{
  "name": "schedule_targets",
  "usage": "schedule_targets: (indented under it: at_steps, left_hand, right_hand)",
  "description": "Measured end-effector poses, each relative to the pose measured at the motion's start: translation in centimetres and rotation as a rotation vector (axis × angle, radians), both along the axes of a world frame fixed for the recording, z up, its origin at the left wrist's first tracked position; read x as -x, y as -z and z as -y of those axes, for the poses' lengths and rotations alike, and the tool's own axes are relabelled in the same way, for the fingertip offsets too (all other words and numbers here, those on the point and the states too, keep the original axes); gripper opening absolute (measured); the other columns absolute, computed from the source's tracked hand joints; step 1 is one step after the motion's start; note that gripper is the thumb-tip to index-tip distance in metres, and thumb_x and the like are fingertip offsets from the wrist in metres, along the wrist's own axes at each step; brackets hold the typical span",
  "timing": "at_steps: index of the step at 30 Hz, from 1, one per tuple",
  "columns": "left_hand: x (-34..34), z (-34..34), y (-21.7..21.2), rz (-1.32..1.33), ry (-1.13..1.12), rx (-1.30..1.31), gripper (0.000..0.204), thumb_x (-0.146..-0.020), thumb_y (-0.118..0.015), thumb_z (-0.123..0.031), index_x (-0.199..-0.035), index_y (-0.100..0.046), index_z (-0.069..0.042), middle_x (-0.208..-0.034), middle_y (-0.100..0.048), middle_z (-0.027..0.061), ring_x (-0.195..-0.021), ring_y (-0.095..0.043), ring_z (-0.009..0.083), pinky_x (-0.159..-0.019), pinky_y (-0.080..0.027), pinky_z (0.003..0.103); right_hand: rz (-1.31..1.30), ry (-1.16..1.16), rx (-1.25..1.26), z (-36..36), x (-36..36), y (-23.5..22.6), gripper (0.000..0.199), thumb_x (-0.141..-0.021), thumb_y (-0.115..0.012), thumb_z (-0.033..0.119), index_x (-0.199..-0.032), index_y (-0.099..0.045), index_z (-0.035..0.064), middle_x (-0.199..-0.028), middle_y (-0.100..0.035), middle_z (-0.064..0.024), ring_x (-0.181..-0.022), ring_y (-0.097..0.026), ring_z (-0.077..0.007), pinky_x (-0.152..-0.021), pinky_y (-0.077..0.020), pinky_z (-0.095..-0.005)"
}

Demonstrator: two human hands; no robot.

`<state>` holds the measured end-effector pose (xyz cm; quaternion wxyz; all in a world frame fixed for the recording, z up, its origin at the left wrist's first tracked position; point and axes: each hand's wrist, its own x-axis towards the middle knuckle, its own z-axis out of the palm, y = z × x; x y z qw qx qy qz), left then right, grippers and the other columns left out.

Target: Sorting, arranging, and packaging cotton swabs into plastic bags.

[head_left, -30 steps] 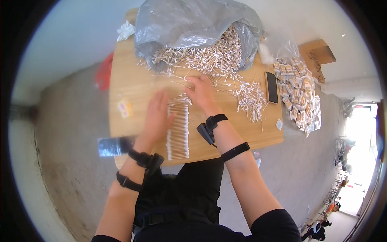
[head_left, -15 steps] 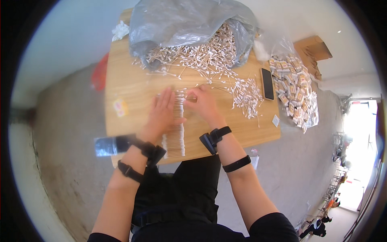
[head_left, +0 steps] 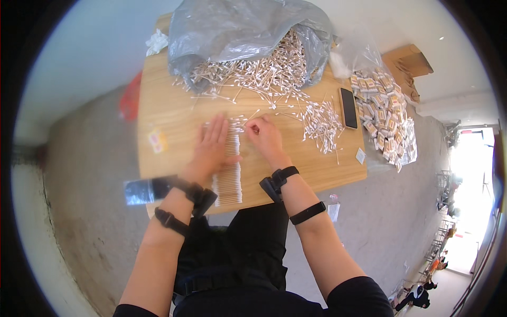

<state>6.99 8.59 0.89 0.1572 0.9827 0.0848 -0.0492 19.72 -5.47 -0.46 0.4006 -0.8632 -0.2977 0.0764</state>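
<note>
Cotton swabs [head_left: 228, 182] lie side by side in a long, even row running toward the table's near edge. My left hand [head_left: 208, 150] rests flat along the row's left side, fingers stretched out and thumb lying across the swabs. At the row's far end, a few swabs [head_left: 236, 122] sit less evenly. Just right of them, my right hand [head_left: 268, 140] is closed in a pinch, with a slanted cotton swab [head_left: 254, 114] at its fingertips. A loose pile of swabs [head_left: 321, 124] lies farther right.
A grey plastic bag [head_left: 227, 34] spills many swabs over the back of the wooden table [head_left: 174, 113]. A phone [head_left: 348, 108] lies near the right edge. Beyond it are a bag of small packs [head_left: 388, 108] and a cardboard box [head_left: 409, 66]. A dark pouch [head_left: 150, 190] overhangs the left edge.
My right hand has drawn slightly right, away from the row, its fingers still pinched. My left hand stays over the row.
</note>
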Motion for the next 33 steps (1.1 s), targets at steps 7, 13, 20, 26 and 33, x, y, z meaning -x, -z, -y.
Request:
schedule_targets:
  at_steps: [7,13,20,26,33]
  left_hand:
    - [0.2,-0.3,0.3,-0.017,-0.009,-0.014,0.111,-0.073,-0.054,-0.071,-0.148,-0.013,0.000,-0.156,-0.008,0.0143,-0.145,-0.005,0.0264,-0.114,-0.006,0.051]
    - [0.1,-0.1,0.1,0.015,-0.020,-0.028,0.112,-0.071,-0.057,-0.070,-0.147,-0.017,0.001,-0.156,-0.012,0.0146,-0.145,-0.007,0.0253,-0.115,-0.006,0.051]
    - [-0.2,0.2,-1.3,-0.104,-0.033,-0.011,0.110,-0.072,-0.059,-0.068,-0.148,-0.015,-0.001,-0.157,-0.008,0.0128,-0.145,-0.004,0.0235,-0.115,-0.002,0.049]
    - [-0.1,0.0,-0.4,-0.043,-0.025,-0.007,0.111,-0.071,-0.060,-0.068,-0.148,-0.016,-0.001,-0.156,-0.010,0.0128,-0.145,-0.005,0.0239,-0.115,-0.004,0.050]
    - [0.0,-0.1,0.2,0.038,-0.012,-0.058,0.110,-0.071,-0.057,-0.070,-0.147,-0.017,-0.001,-0.156,-0.012,0.0132,-0.145,-0.009,0.0263,-0.113,-0.009,0.053]
  right_hand:
    - [0.005,0.008,-0.057,-0.2,0.5,-0.5,0.003,-0.078,-0.065,0.009,-0.081,-0.064,0.0098,-0.085,-0.058,-0.0056,-0.076,-0.063,-0.0209,-0.064,-0.0502,-0.0330]
    - [0.085,0.146,-0.191,0.4,-0.5,1.6,0.013,-0.081,-0.066,0.012,-0.091,-0.063,0.0045,-0.085,-0.060,-0.0053,-0.074,-0.060,-0.0156,-0.067,-0.0492,-0.0276]
    - [-0.297,0.743,-0.487,4.2,-2.9,3.6,0.037,-0.080,-0.069,0.014,-0.115,-0.058,0.0068,-0.087,-0.058,-0.0027,-0.078,-0.055,-0.0123,-0.070,-0.0472,-0.0249]
    - [0.167,-0.105,0.000,0.5,-1.5,-0.6,0.043,-0.071,-0.075,0.014,-0.112,-0.062,0.0103,-0.099,-0.055,-0.0090,-0.088,-0.059,-0.0228,-0.075,-0.0501,-0.0341]
    - [-0.045,-0.025,0.268,3.0,-2.9,-1.1,0.014,-0.074,-0.072,0.016,-0.081,-0.065,0.0061,-0.092,-0.056,-0.0066,-0.079,-0.062,-0.0215,-0.071,-0.0506,-0.0336]
